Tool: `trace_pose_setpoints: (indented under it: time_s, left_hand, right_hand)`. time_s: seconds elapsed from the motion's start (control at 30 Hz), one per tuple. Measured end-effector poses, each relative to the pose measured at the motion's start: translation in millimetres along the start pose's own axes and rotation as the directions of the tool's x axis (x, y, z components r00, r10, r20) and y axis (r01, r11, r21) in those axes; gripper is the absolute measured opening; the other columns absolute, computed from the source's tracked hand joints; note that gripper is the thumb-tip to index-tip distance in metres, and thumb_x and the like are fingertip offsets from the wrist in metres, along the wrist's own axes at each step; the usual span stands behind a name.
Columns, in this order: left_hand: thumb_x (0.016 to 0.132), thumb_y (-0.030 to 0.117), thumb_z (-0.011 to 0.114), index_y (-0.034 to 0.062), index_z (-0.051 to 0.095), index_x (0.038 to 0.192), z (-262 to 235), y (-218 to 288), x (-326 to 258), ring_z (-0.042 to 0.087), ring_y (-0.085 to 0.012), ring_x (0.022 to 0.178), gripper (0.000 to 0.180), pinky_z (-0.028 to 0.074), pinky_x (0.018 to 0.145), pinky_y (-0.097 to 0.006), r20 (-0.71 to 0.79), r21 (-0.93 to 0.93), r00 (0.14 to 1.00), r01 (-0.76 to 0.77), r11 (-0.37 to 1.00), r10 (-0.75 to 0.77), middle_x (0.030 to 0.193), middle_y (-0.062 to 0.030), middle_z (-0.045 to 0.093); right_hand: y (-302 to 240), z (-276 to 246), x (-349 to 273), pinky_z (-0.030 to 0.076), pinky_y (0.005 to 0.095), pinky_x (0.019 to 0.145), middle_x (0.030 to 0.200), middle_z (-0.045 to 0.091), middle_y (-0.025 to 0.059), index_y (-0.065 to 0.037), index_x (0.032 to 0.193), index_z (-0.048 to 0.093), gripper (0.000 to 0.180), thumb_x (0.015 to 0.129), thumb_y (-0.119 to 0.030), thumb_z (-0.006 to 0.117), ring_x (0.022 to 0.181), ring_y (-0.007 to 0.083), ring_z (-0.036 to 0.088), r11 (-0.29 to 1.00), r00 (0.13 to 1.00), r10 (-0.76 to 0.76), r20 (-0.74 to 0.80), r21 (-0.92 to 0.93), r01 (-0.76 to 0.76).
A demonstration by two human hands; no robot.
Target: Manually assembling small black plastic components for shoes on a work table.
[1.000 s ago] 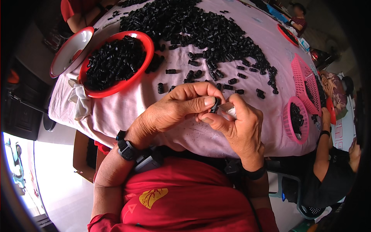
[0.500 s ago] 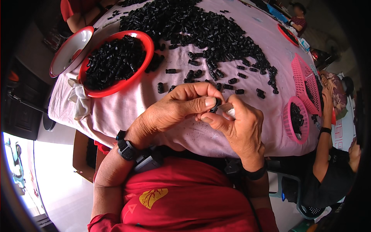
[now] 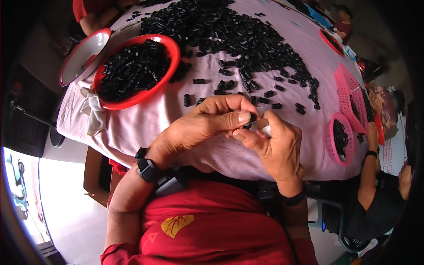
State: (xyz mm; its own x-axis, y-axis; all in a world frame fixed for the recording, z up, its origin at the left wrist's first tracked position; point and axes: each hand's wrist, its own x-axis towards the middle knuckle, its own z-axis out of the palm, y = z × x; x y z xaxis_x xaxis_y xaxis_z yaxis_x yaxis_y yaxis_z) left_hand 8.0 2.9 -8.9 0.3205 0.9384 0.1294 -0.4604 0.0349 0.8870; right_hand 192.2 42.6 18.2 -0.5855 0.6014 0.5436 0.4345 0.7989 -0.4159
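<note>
The heap of black parts (image 3: 238, 35) spreads across the far pink tablecloth (image 3: 145, 123), so a slip would likely lose the small black piece (image 3: 250, 121) among its lookalikes. Left hand (image 3: 198, 126) and right hand (image 3: 271, 143) pinch it between fingertips (both nearly closed) at the table's near edge.

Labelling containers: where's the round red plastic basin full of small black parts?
Head view, upper left: red plastic basin on the pink tablecloth, beside a white-lined red bowl.
</note>
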Motion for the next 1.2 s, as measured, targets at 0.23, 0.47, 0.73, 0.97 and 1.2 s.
trace_pose_setpoints:
  time_s: [0.23, 0.47, 0.73, 0.97, 1.2]
  left_hand:
    - [0.095, 0.023, 0.058, 0.0067, 0.061, 0.108, -3, 5, 4, 0.052, -0.0052, 0.077, 0.021, 0.044, 0.072, -0.02, -0.15, -0.048, 0.989, -0.024, 0.999, 0.017, 0.09, 0.0026, 0.06]
    - [0.098, 0.017, 0.048, 0.0072, 0.054, 0.093, -64, 44, -13, 0.053, -0.0092, 0.069, 0.012, 0.047, 0.065, -0.023, -0.561, -0.376, 0.805, -0.455, 0.808, 0.193, 0.084, -0.0029, 0.057]
    - [0.099, 0.015, 0.045, -0.0114, 0.042, 0.112, -89, 79, -34, 0.06, -0.0195, 0.081, 0.029, 0.053, 0.074, -0.031, -0.704, -0.467, 0.703, -0.57, 0.677, 0.107, 0.107, -0.019, 0.06]
    - [0.091, 0.015, 0.059, 0.0012, 0.064, 0.106, -57, 77, -34, 0.057, -0.0075, 0.07, 0.021, 0.046, 0.061, -0.022, -0.528, 0.317, 0.825, -0.029, 0.948, 0.202, 0.084, -0.0021, 0.063]
    - [0.076, 0.017, 0.069, -0.0011, 0.066, 0.091, -47, 33, -24, 0.068, -0.0266, 0.073, 0.024, 0.052, 0.068, -0.035, -0.459, 0.887, 0.829, 0.45, 0.105, 0.32, 0.076, -0.017, 0.066]
  right_hand:
    - [-5, -3, -1, 0.045, 0.0342, 0.044, 0.057, 0.06, 0.0083, -0.005, 0.068, 0.052, 0.041, 0.08, -0.038, 0.074, 0.048, 0.0255, 0.06, 0.989, 0.995, 0.097, 0.008, 0.108, -0.097]
    - [-4, -2, -1, 0.04, 0.0292, 0.042, 0.054, 0.058, 0.0084, -0.004, 0.068, 0.051, 0.044, 0.083, -0.04, 0.072, 0.041, 0.0191, 0.054, 0.98, 0.989, 0.137, 0.058, 0.14, -0.144]
    - [1, 1, 0, 0.04, 0.0287, 0.043, 0.05, 0.054, 0.0063, -0.004, 0.071, 0.054, 0.043, 0.082, -0.04, 0.072, 0.041, 0.0172, 0.053, 0.964, 0.985, 0.172, -0.008, 0.207, -0.166]
    - [1, 1, 1, 0.041, 0.0287, 0.042, 0.053, 0.057, 0.007, -0.004, 0.072, 0.053, 0.042, 0.083, -0.039, 0.073, 0.042, 0.0179, 0.055, 0.977, 0.989, 0.145, -0.008, 0.16, -0.142]
    - [8, 2, -1, 0.035, 0.0302, 0.04, 0.044, 0.044, 0.0064, -0.004, 0.072, 0.053, 0.043, 0.083, -0.04, 0.073, 0.037, 0.017, 0.041, 0.98, 0.988, 0.154, -0.014, 0.13, -0.15]
